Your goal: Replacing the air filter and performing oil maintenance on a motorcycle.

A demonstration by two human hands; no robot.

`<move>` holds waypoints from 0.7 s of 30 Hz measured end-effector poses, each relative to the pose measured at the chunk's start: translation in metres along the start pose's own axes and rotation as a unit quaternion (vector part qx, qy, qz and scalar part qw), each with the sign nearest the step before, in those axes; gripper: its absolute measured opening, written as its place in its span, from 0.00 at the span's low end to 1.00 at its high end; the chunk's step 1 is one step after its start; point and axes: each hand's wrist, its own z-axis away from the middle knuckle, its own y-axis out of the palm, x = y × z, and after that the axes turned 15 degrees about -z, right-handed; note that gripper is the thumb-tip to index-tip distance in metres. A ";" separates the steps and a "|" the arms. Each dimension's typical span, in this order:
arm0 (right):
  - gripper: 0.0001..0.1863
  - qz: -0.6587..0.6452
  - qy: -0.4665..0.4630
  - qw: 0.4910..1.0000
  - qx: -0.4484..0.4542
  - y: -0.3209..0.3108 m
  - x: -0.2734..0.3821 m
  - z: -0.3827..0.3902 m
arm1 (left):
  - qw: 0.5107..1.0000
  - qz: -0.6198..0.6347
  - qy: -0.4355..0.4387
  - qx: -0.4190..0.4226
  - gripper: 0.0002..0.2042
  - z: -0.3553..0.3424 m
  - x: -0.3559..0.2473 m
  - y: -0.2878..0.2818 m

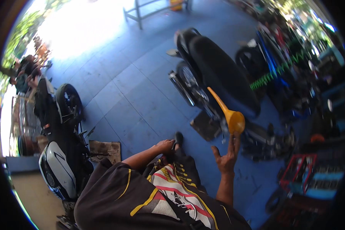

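Observation:
An orange-yellow funnel (234,119) with a long thin spout is at the fingertips of my right hand (227,157). My fingers reach up to its wide mouth and carry it, while the thumb stands apart. The spout points away from me, beside the long black seat (222,69) of a motorcycle. My left hand (166,146) is in front of my body, over my leg, with its fingers curled. A small dark thing shows at those fingers, too blurred to name. My dark shoe (179,138) shows just beyond.
A white and black motorcycle (59,165) stands at the left beside a piece of cardboard (110,151). A blue motorcycle (272,61) and a green coiled hose (270,78) are at the right. Tool trays (326,178) lie at the lower right; a bench (136,15) stands far off.

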 end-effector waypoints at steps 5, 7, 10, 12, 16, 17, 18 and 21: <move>0.44 0.028 -0.073 0.997 -0.010 0.048 -0.066 -0.192 | 0.923 0.085 -0.364 -0.088 0.31 0.005 0.176 0.016; 0.44 0.021 -0.077 0.996 -0.037 0.073 -0.093 -0.275 | 0.845 0.151 -0.504 -0.097 0.31 0.039 0.212 0.003; 0.44 0.089 -0.111 0.988 -0.066 0.116 -0.127 -0.405 | 0.762 0.218 -0.591 -0.153 0.30 0.068 0.258 -0.009; 0.44 0.096 -0.122 0.985 -0.077 0.156 -0.153 -0.482 | 0.745 0.233 -0.611 -0.131 0.29 0.075 0.281 -0.007; 0.44 0.118 -0.063 0.986 -0.104 0.234 -0.230 -0.599 | 0.723 0.273 -0.632 0.050 0.26 0.064 0.365 0.033; 0.43 0.098 -0.051 0.988 -0.107 0.251 -0.244 -0.622 | 0.745 0.245 -0.611 0.107 0.21 0.051 0.375 0.016; 0.43 0.106 -0.041 0.987 -0.116 0.266 -0.258 -0.636 | 0.754 0.235 -0.604 0.110 0.21 0.039 0.395 -0.008; 0.44 0.171 0.013 0.977 -0.128 0.306 -0.308 -0.670 | 0.795 0.198 -0.569 0.066 0.22 -0.019 0.476 -0.106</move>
